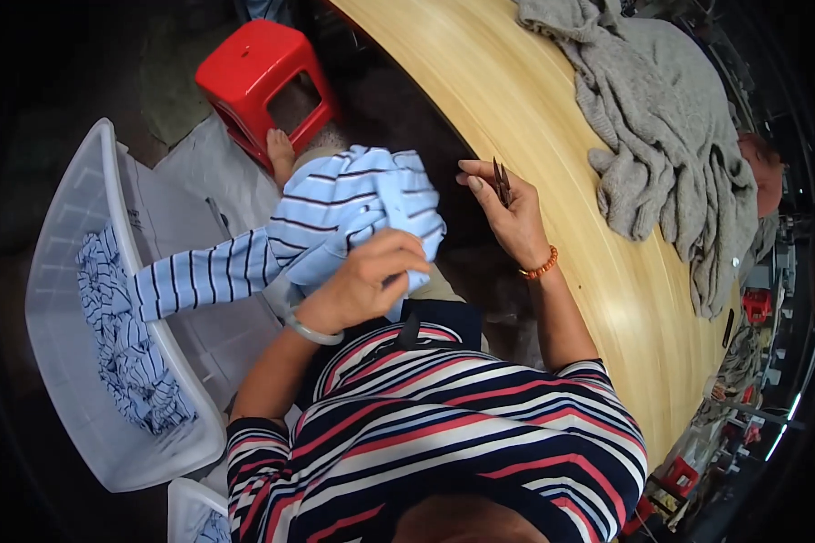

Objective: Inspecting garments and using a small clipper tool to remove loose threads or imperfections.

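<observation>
A light blue polo-style shirt [326, 213] with dark and white stripes lies bunched over my lap. One of its sleeves [208, 276] stretches left to the rim of a white bin. My left hand [371, 276] is closed on the shirt near its button placket, fingers curled into the cloth. Off to the right, by the table's edge, my right hand [513, 217] is raised, apart from the shirt. Small dark thread snips [501, 184] sit in its grip with their points up; the thumb and forefinger stretch out leftward.
The white plastic bin [109, 181] at left holds striped blue garments [131, 353]. A second white bin [183, 507] shows at the lower left. A red stool [254, 63] stands ahead. Grey knitwear [661, 127] is heaped on the wooden table [607, 299] at right.
</observation>
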### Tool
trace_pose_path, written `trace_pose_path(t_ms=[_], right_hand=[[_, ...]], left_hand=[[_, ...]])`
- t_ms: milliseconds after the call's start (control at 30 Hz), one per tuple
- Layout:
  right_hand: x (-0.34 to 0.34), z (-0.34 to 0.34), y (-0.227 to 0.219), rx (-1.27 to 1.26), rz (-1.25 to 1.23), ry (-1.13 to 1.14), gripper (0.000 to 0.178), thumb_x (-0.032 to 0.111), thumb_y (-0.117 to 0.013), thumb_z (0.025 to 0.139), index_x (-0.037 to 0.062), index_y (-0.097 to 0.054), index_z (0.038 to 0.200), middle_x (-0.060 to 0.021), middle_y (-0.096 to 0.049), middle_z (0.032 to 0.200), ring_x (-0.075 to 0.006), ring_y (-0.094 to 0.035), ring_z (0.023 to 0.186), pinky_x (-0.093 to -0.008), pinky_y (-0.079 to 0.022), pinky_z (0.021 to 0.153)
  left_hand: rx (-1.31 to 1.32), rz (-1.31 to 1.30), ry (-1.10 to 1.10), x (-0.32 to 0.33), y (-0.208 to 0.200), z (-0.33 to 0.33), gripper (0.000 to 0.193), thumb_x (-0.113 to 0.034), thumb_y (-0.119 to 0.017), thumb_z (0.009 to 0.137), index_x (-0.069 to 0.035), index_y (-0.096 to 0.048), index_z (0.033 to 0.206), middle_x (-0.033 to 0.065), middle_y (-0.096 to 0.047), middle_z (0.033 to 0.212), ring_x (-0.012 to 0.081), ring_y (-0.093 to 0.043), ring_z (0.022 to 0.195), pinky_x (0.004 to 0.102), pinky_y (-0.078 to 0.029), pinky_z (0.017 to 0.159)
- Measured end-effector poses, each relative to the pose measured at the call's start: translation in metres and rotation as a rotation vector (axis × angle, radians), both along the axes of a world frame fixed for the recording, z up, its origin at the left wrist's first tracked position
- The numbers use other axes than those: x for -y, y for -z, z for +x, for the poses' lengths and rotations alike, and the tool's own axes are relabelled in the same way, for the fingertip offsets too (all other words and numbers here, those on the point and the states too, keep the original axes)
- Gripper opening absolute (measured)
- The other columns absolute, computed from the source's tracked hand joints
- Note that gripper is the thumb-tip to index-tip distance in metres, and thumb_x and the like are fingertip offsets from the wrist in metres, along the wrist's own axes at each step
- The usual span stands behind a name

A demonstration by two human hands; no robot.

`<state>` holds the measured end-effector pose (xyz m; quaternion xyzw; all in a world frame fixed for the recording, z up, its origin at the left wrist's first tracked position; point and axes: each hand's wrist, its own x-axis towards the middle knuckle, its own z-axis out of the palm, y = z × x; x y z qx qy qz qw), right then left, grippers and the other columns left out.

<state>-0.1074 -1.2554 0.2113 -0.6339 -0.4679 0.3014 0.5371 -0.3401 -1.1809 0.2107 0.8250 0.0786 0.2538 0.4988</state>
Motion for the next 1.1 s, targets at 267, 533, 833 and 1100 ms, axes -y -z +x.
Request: trace_pose_path(t_ms=[267,533,833,1100], right_hand=[[-0.051,-0.018,0.021,-0.044,-0.058,-0.557,0.023,0.003,-0.055,0.093,-0.0025,-0.065,0.113,-0.0073,-0.069,0.108,-0.0097,-0.061,0.098,-0.0244,-0.046,0.087],[-0.091,-0.048,0.069,0.26,-0.009,-0.73,0.033,0.006,-0.063,0.084,-0.0001,-0.065,0.116,-0.0112,-0.067,0.104,-0.022,-0.064,0.097,-0.0333,-0.048,0.093],[-0.097,-0.048,0.088,-0.105,-0.173,-0.638,0.02,-0.003,-0.062,0.085,-0.0032,-0.067,0.105,-0.0113,-0.069,0.097,-0.0161,-0.067,0.089,-0.0268,-0.052,0.082],[-0.104,-0.038,0.075,-0.416,-0.159,-0.589,0.016,-0.002,-0.062,0.09,-0.003,-0.067,0.105,-0.0059,-0.067,0.102,-0.0079,-0.061,0.092,-0.0223,-0.05,0.081]], left_hand=[[0.035,-0.29,0.036,0.024,0.04,-0.028,0.02,0.011,-0.047,0.075,0.004,-0.064,0.083,0.0133,-0.06,0.074,0.0229,-0.06,0.072,0.0313,-0.048,0.07],[-0.121,-0.731,-0.755,0.013,0.065,-0.079,0.011,-0.002,-0.066,0.085,0.002,-0.063,0.095,0.0028,-0.059,0.078,0.0015,-0.042,0.058,0.0183,-0.034,0.053],[-0.539,-0.149,-0.603,-0.028,0.061,-0.065,0.044,-0.009,-0.078,0.079,-0.003,-0.058,0.119,0.0007,-0.06,0.1,0.0071,-0.054,0.08,0.022,-0.042,0.072],[-0.041,-1.143,-0.316,-0.041,0.07,-0.036,0.04,-0.009,-0.071,0.087,0.001,-0.056,0.122,0.0059,-0.064,0.11,0.0112,-0.059,0.099,0.026,-0.047,0.089]])
